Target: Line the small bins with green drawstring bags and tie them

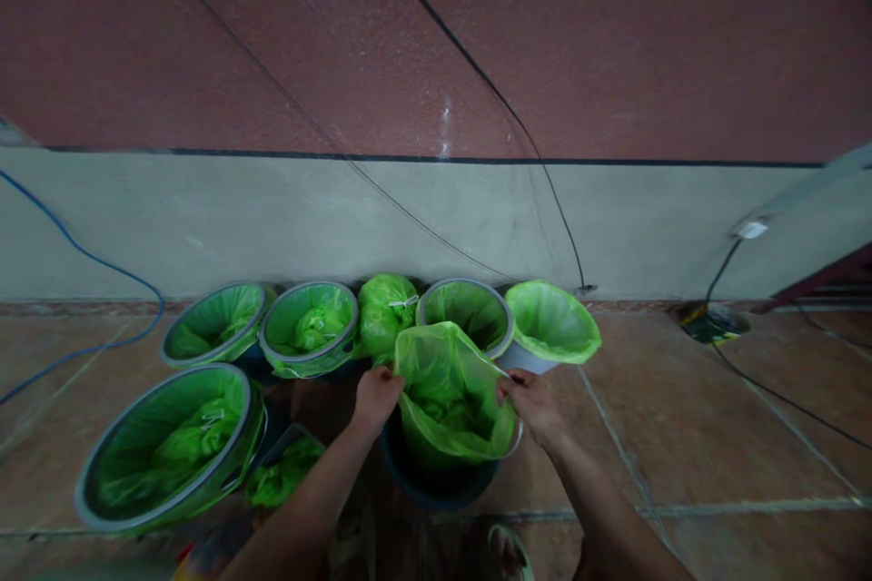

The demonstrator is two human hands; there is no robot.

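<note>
A green plastic bag stands spread wide inside a dark bin in front of me. My left hand pinches the bag's left edge, and my right hand grips its right edge near the bin's wire handle. The bag's rim is raised above the bin at the back. Behind it, close to both hands, is a grey-rimmed bin lined with green plastic. To its right stands a pale bin with a green liner folded over its rim.
Along the wall sit a knotted green bag and lined bins holding green bundles. A larger lined bin stands front left. A blue cable lies at left; a black cable crosses the tiled floor at right.
</note>
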